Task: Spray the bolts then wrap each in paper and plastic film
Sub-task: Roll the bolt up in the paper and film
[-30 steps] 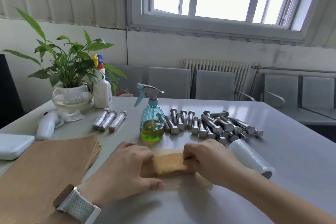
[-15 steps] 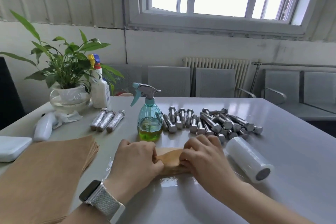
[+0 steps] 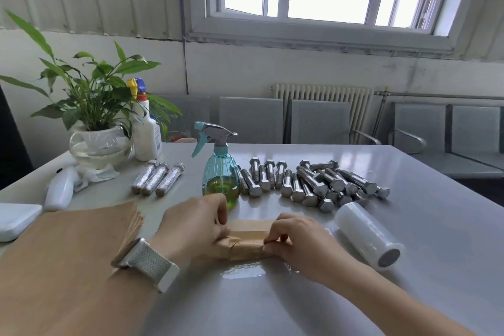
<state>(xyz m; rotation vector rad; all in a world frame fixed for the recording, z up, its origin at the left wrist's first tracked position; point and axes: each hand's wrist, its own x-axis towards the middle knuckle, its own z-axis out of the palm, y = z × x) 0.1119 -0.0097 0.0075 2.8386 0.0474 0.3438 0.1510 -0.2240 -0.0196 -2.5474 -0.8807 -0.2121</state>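
Observation:
A bolt rolled in brown paper lies on the grey table in front of me, on a sheet of clear film. My left hand grips its left end and my right hand pinches its right end. Behind them stands a teal spray bottle with yellow-green liquid. Several bare steel bolts lie in a row and pile to its right. Three wrapped bolts lie at the left. A roll of plastic film rests at my right. A stack of brown paper sits at my left.
A potted plant in a glass bowl and a white bottle stand at the back left. A white handheld object and a white flat box lie near the left edge. Grey chairs stand behind the table.
Both hands have rolled the paper bundle toward me and now pinch its ends. The view has shifted a little closer and to the right.

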